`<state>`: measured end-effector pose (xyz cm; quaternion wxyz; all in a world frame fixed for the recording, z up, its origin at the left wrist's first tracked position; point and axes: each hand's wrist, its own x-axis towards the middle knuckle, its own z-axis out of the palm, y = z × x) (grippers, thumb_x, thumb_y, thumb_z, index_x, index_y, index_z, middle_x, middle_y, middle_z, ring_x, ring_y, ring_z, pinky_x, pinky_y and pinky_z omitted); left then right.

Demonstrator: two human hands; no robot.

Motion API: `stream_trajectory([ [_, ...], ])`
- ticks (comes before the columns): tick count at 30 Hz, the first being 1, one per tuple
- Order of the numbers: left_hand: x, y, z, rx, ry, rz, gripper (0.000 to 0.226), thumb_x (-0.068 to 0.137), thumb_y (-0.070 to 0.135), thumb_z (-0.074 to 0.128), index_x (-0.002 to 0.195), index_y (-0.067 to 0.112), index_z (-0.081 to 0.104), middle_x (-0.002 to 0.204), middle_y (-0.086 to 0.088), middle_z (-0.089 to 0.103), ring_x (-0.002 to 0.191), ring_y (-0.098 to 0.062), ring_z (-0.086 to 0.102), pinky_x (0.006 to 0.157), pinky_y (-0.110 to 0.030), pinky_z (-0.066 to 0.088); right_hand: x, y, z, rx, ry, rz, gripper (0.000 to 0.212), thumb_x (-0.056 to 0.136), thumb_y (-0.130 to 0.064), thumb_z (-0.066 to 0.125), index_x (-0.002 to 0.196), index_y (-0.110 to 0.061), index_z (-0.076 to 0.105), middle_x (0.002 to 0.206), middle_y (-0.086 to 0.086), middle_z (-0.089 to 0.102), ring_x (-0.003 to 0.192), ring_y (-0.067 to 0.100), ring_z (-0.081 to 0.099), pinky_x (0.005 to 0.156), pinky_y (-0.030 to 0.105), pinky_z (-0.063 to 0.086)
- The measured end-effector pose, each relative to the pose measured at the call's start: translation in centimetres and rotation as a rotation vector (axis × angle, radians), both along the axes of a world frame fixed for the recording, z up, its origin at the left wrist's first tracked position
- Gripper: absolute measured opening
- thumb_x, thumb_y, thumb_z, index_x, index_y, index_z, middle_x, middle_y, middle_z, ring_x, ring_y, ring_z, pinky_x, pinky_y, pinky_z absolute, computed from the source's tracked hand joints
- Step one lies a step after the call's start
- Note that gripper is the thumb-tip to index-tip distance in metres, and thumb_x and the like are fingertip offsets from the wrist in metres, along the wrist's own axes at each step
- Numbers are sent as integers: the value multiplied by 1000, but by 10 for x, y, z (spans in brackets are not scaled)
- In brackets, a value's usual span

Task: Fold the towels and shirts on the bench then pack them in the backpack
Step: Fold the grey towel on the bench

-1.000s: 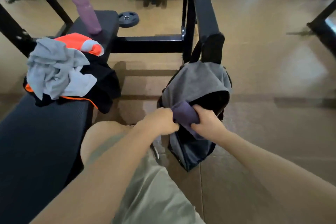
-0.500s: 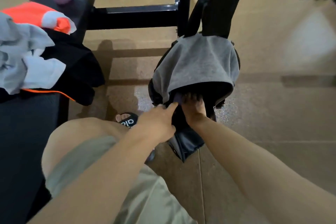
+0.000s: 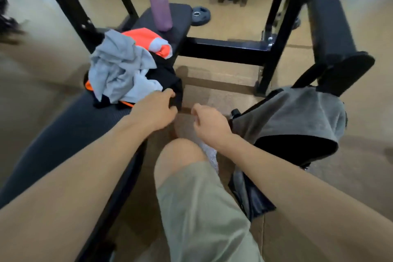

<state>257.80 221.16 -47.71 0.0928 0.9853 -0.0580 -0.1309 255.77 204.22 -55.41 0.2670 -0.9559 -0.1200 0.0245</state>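
On the table (image 3: 63, 125), just ahead of the left hand (image 3: 154, 110), lies a heap of clothes: a crumpled grey shirt (image 3: 119, 70) on top, an orange garment (image 3: 146, 40) behind it, and a black garment (image 3: 165, 78) spilling over the table's near edge. The left hand's fingers (image 3: 170, 93) are curled shut on a fold of the black garment at that edge. Beyond the heap, farther from the fingers, a purple water bottle (image 3: 159, 2) stands upright on the table's far end.

To the right of the left hand, a little apart from it, the right hand (image 3: 209, 125) hangs in the air above the person's knee (image 3: 180, 155); its fingers (image 3: 196, 109) are loosely bent inward and hold nothing. Just to the right of that hand sits the backpack (image 3: 297, 151) on the floor (image 3: 361, 176), its mouth gaping dark toward the person, with a grey towel (image 3: 297, 112) draped over its top. The pack leans against a black frame (image 3: 282, 34) of gym equipment. Far past both hands, a weight plate (image 3: 200, 16) lies flat on the floor beside the table's end.
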Motion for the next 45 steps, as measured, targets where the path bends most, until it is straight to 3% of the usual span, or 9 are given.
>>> stream_trajectory([
  [5,-7,91,-14,11,37,186,54,98,37,49,149,25,39,139,-13,50,123,-37,54,98,-52,48,63,75,22,210,76,112,44,90,-14,61,133,-10,52,120,11,61,108,30,58,85,35,44],
  [10,-23,138,-29,-57,65,293,57,103,54,39,153,28,32,138,-14,47,121,-38,55,101,-53,46,105,148,30,261,74,6,71,85,-34,69,144,-14,35,129,12,45,111,28,49,78,37,41],
  [16,-32,167,-26,-111,43,349,58,104,55,38,155,30,28,144,-13,43,122,-37,54,103,-52,45,125,197,39,157,-78,-200,72,90,-49,63,142,-8,36,132,14,45,106,32,61,74,35,44],
  [21,-42,174,-18,-262,54,391,54,105,53,34,155,32,30,144,-10,43,126,-33,51,107,-49,42,152,209,51,240,-70,-288,46,94,-30,57,133,-8,48,131,12,55,118,29,57,85,32,42],
  [24,-54,176,-10,-353,26,394,56,105,54,34,156,31,27,144,-9,43,125,-28,52,107,-44,42,153,212,61,191,-171,-285,33,95,-21,50,126,-12,54,120,13,58,106,33,60,76,34,40],
  [30,-75,195,5,-548,-101,490,76,100,48,54,160,32,10,160,-10,30,133,-25,49,109,-42,42,97,240,104,259,-427,88,18,99,-13,48,110,-1,57,108,16,56,89,26,54,71,35,42],
  [37,-114,214,21,-607,-461,463,106,80,35,79,160,33,8,157,-15,26,141,-31,35,110,-41,40,-26,239,126,450,-342,484,7,82,-8,62,86,-10,56,82,0,54,71,13,46,63,20,36],
  [40,-136,221,15,-424,-372,474,80,76,51,70,147,35,38,144,-9,30,133,-32,34,107,-46,44,-54,228,119,416,-252,570,10,73,-13,60,79,-15,52,73,-8,49,66,8,45,59,18,35],
  [45,-175,228,-6,-180,-288,398,23,86,33,71,100,15,65,116,-5,56,118,-30,44,92,-44,47,-76,218,100,384,-29,568,16,72,-10,60,82,-16,49,74,-1,55,70,17,52,63,37,44],
])
